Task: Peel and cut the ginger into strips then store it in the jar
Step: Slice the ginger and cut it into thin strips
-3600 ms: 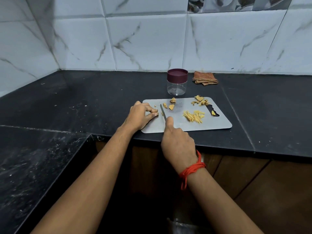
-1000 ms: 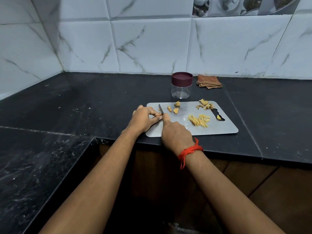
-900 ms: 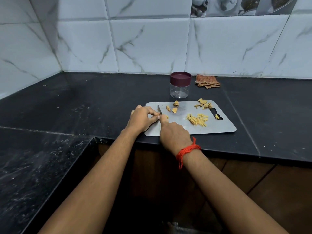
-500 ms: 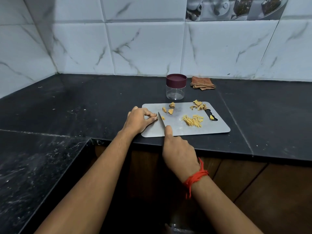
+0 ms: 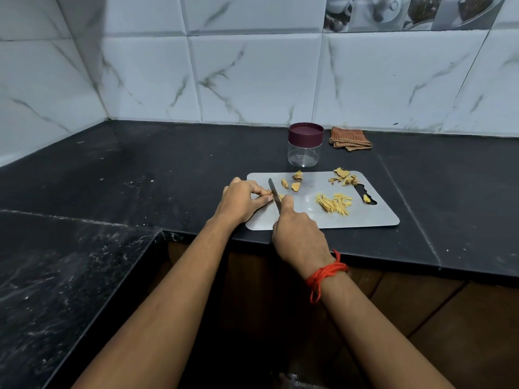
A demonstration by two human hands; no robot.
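Matt grey cutting board (image 5: 373, 217), clear plastic jar (image 5: 304, 154), glossy marbled tiles (image 5: 252, 80)

Bench (image 5: 168, 169) black, faint pale flecks. Cutting board (image 5: 373, 217) light grey. Ginger strips (image 5: 334, 203) yellow — peel scraps (image 5: 344, 176) tan-brown. Jar (image 5: 304, 155) clear, lid (image 5: 305, 133) maroon. Cloth (image 5: 349, 138) orange-brown check. Wall tiles (image 5: 252, 80) white, grey marble veins. Wrist thread (image 5: 325, 273) red-orange.
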